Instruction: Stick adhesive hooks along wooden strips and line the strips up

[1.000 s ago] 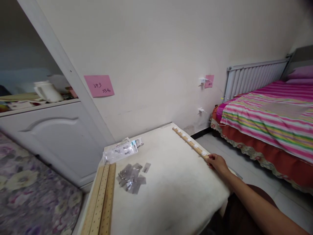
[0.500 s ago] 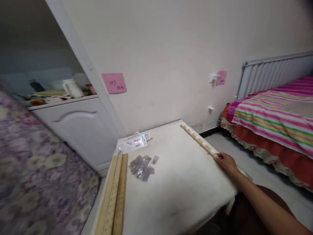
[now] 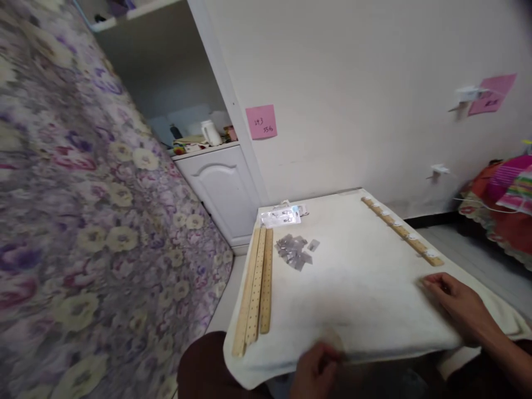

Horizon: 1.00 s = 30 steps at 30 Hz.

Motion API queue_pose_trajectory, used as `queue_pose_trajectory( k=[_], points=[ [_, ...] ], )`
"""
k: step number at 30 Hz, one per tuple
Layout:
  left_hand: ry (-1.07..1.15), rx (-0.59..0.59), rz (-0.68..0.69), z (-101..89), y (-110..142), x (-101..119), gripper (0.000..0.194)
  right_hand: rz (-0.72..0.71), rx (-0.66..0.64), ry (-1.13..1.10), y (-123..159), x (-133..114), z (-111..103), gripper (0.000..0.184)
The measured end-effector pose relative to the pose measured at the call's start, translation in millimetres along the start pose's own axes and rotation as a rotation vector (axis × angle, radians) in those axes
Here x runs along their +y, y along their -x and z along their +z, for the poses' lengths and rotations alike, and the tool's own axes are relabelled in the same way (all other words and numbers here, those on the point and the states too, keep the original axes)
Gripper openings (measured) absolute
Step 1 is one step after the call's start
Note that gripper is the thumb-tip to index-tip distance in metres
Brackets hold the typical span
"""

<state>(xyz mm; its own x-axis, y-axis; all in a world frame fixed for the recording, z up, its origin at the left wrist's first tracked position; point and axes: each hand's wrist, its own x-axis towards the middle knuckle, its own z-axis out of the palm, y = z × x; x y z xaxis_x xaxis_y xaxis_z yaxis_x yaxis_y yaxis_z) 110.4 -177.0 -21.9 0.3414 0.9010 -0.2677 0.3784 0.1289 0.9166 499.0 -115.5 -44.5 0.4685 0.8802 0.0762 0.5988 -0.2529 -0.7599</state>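
My right hand (image 3: 457, 307) lies on the white cloth (image 3: 366, 288) that covers the table, at its near right corner. Its fingers are loosely stretched and hold nothing. It rests just short of the near end of a wooden strip with white tabs (image 3: 401, 230). My left hand (image 3: 316, 371) is at the front edge of the cloth, blurred, with its fingers curled near the hem. Two pegged wooden strips (image 3: 257, 285) lie side by side along the left edge. A small pile of clear bags with metal pieces (image 3: 295, 250) sits beyond them, and a blister pack (image 3: 280, 216) lies at the far edge.
A flowered bedcover (image 3: 83, 221) fills the left side. A white cupboard (image 3: 224, 183) with a shelf of clutter stands behind the table. Pink notes (image 3: 261, 122) are stuck on the wall. A striped bed (image 3: 511, 194) is at the far right.
The view swung left and down. My right hand left the tabbed strip's end and slid back toward me on the cloth. My left hand came into view at the front edge.
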Motion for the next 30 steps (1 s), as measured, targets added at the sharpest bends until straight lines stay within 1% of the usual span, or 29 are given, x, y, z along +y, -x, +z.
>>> queue_pose_trajectory(
  k=[1,3,5,7,8,10,13,15,20,23,24,26,28,30],
  points=[
    [-0.108,0.118,0.035,-14.4,6,4,0.016,-0.037,-0.056,0.003,4,-2,5,0.031],
    [-0.307,0.336,0.086,-43.5,17,9,0.024,-0.097,-0.143,0.004,8,-5,13,0.031],
    [-0.54,0.526,0.066,-69.0,28,8,0.027,-0.115,-0.168,-0.004,10,-6,20,0.029],
    [-0.751,0.659,0.017,-86.5,35,4,0.027,-0.115,-0.186,-0.008,10,-8,25,0.028],
    [-0.837,0.688,-0.005,-91.9,37,1,0.026,-0.11,-0.19,-0.007,10,-10,26,0.028],
    [-0.985,0.708,-0.045,-96.7,37,-1,0.023,-0.1,-0.197,0.004,10,-14,28,0.029],
    [-1.158,0.715,-0.082,-96.1,31,1,0.018,-0.1,-0.211,0.026,13,-20,30,0.029],
    [-1.231,0.722,-0.094,-95.1,25,5,0.017,-0.107,-0.215,0.034,14,-22,31,0.028],
    [-1.27,0.719,-0.141,-93.0,19,16,0.018,-0.141,-0.217,-0.011,15,-24,33,0.028],
    [-1.236,0.711,-0.166,-86.8,19,27,0.019,-0.123,-0.242,-0.111,23,-33,41,0.031],
    [-1.22,0.698,-0.175,-84.3,18,31,0.02,-0.1,-0.285,-0.172,29,-40,47,0.032],
    [-1.177,0.654,-0.209,-80.3,17,39,0.02,-0.048,-0.449,-0.361,46,-61,64,0.034],
    [-1.113,0.608,-0.258,-78.7,16,46,0.021,-0.046,-0.663,-0.547,69,-91,89,0.034],
    [-1.051,0.577,-0.298,-79.5,15,51,0.022,-0.023,-0.813,-0.701,93,-127,117,0.039]
  ],
)
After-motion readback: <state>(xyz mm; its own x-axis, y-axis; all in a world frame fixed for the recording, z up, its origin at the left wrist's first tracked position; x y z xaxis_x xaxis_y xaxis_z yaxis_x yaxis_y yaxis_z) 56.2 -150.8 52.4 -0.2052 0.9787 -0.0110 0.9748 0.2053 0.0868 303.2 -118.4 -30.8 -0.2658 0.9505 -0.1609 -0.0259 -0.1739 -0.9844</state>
